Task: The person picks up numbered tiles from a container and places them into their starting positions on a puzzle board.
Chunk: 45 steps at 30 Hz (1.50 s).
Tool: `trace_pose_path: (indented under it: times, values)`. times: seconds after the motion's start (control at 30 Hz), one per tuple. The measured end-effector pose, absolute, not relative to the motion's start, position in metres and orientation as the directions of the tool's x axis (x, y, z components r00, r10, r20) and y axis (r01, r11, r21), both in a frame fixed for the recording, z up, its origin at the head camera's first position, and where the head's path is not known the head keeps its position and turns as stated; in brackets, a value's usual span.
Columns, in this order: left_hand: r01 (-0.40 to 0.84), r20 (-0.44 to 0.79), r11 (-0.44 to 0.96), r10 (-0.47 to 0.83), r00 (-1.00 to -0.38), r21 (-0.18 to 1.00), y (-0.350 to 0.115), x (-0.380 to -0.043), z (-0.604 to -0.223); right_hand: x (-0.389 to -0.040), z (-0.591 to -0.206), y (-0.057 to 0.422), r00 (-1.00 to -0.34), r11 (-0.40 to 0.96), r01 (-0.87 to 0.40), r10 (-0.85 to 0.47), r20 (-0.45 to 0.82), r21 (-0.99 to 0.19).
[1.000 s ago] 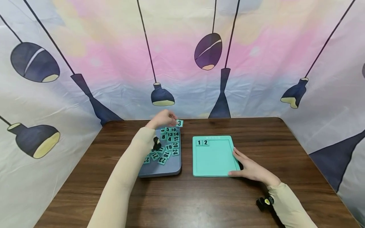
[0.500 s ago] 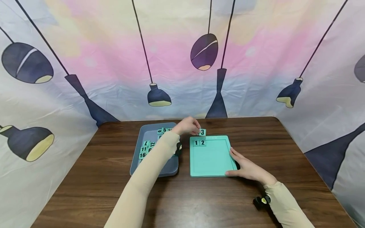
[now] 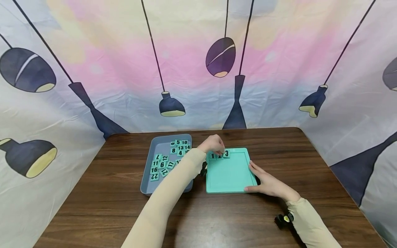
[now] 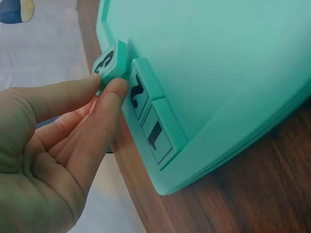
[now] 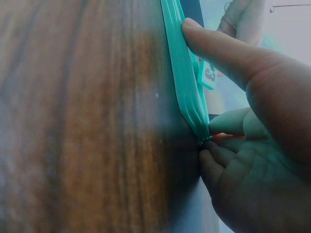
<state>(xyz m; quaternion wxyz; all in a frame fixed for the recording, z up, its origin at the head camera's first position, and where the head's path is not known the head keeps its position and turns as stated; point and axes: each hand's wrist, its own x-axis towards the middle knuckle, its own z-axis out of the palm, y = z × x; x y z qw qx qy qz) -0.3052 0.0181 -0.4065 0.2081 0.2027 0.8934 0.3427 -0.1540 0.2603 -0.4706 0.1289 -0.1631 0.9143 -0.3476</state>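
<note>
My left hand [image 3: 214, 144] pinches a mint-green number tile marked 3 [image 4: 111, 63] between thumb and fingertips. That tile is tilted over the top rim of a square mint-green board [image 3: 231, 175], right beside the 2 tile [image 4: 141, 90]. The 1 tile [image 4: 158, 136] lies flat in the board's top left corner, touching the 2 tile. My right hand [image 3: 271, 182] holds the board at its lower right corner, with the thumb on the near edge and the fingers along the right side. In the right wrist view the thumb [image 5: 218, 43] presses the board's edge.
Left of the board stands a grey-blue tray [image 3: 149, 187] with several loose number tiles [image 3: 162, 164], partly hidden by my left forearm. Both rest on a dark wooden table [image 3: 99, 193]. A patterned cloth [image 3: 124, 69] hangs behind the table's far edge.
My left hand has carried the 3 tile rightward from the far side of the tray, then down to the board's top row. The right hand stays at the board's corner.
</note>
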Motion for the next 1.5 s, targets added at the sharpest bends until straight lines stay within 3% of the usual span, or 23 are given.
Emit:
trace_pose_path:
  times: [0.67,1.03,1.5]
  values:
    - [0.283,-0.206,0.726,0.504,-0.839,0.627,0.016,-0.299,-0.401,-0.155,-0.472,0.258,-0.913,0.703,-0.203,-0.388,-0.129,-0.682]
    - [0.233,-0.158,0.664,0.474,-0.866,0.711,-0.045,-0.323,-0.362,-0.153,-0.470,0.261,-0.915,0.715,-0.212,-0.384,-0.121,-0.666]
    - [0.148,-0.180,0.722,0.356,-0.917,0.676,-0.118,-0.329,-0.348,-0.153,-0.469,0.260,-0.915,0.713,-0.215,-0.386,-0.118,-0.668]
